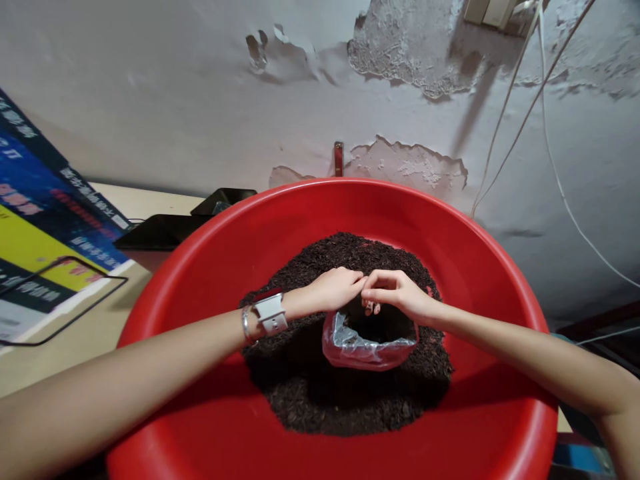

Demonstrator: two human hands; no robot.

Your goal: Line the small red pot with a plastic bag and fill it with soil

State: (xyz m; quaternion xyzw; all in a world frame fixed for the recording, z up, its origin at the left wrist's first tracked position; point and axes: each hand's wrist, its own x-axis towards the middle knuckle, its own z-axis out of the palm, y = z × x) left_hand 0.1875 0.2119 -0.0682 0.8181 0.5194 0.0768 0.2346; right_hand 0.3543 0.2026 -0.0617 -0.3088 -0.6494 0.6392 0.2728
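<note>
A clear plastic bag [373,357] with a pinkish-red look stands open-mouthed in a heap of dark, dry shreds like loose tea leaves [345,413]. More dark material shows inside the bag. The heap lies in a large red plastic basin [200,400]. My left hand [343,288] is over the bag's far left side, its fingers closed and pointing right; their grip is hidden. My right hand [397,293] hangs above the bag's far right side with fingers curled and thumb near the index finger. The fingertips of both hands meet; what is between them is too small to tell.
Black tray-like containers [157,232] stand on the pale table [113,313] behind the basin's left side. A printed box [45,220] and a black wire frame [107,293] are at far left. White cables [550,147] hang down the peeling wall [175,87].
</note>
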